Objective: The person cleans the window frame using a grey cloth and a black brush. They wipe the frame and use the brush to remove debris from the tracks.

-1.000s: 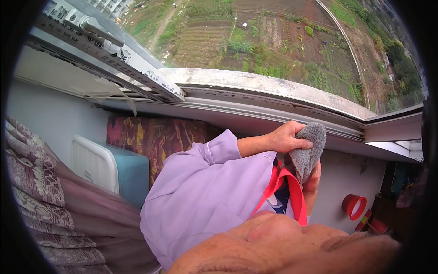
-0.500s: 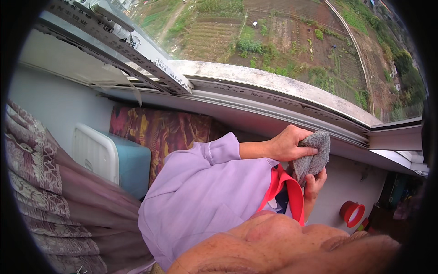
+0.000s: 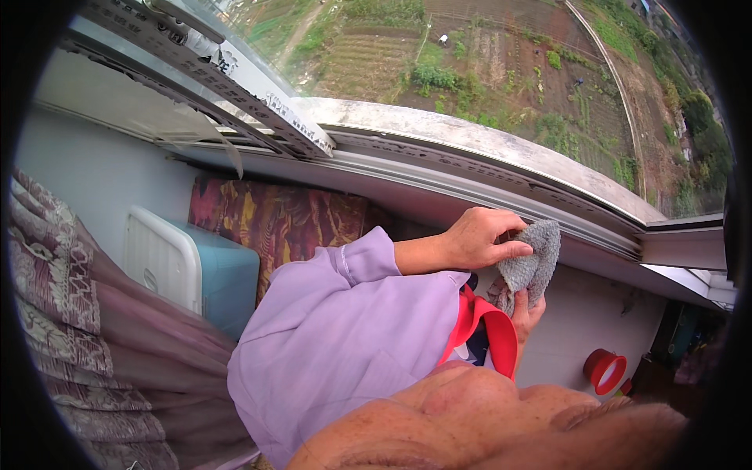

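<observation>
A grey, fluffy cleaning cloth hangs bunched and folded in front of me, just inside the window track. From below, my right hand is closed on its lower part, thumb upward along the fabric. My left hand is at the cloth's upper left edge. Its thumb and bent fingers stand apart with a gap between them, and the thumb tip overlaps the cloth. Fingers behind the cloth are hidden.
Beyond the white window track lies a stained outer ledge, with garden plots far below. At left stand a blue storage box with a white lid, a patterned fabric-covered piece and a curtain. A red bucket sits lower right.
My left hand has loosened its pinch on the cloth and shifted slightly left, its thumb and fingers spreading. The cloth hangs more unfolded, with my right hand still on it, a little further left.
</observation>
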### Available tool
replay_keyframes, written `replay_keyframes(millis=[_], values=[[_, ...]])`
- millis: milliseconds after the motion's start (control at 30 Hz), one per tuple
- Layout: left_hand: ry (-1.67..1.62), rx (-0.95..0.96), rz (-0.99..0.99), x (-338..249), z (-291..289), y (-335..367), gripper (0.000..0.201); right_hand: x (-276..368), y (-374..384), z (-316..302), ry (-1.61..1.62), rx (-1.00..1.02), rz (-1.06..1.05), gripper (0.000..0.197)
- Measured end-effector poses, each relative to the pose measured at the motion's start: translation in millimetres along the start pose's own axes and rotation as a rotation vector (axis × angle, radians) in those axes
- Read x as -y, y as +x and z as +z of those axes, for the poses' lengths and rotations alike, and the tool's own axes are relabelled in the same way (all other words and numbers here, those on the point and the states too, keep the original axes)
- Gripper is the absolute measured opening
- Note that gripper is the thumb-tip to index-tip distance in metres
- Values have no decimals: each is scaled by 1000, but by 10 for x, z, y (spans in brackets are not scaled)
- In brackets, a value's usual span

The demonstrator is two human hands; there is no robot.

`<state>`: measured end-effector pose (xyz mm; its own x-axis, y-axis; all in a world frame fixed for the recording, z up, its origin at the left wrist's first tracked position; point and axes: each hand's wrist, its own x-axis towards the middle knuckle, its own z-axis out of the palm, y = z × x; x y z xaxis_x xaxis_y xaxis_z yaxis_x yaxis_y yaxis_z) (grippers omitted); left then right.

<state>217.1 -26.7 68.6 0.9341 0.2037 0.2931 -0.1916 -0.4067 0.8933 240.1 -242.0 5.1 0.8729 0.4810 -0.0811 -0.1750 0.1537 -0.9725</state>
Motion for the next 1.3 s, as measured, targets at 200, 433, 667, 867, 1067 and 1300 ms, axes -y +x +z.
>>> replay_keyframes(millis=[200, 433, 667, 867, 1067, 1300], values=[[448, -528, 384, 205, -650, -62, 20, -105, -12, -248, 129, -225, 41, 34], [904, -686, 377, 464, -1316, -352, 27, -122, -28, -269, 151, -299, 36, 34], [1111, -677, 278, 658, -1624, -624, 33, 150, 194, -87, 250, -372, 40, 31], [1107, -672, 322, 754, -1628, -555, 30, 176, 141, -142, 257, -386, -4, 29], [1099, -667, 336, 783, -1655, -568, 25, 213, 262, -127, 275, -386, -56, 28], [1066, -650, 344, 744, -1663, -537, 25, 317, 639, -42, 299, -457, -97, 29]])
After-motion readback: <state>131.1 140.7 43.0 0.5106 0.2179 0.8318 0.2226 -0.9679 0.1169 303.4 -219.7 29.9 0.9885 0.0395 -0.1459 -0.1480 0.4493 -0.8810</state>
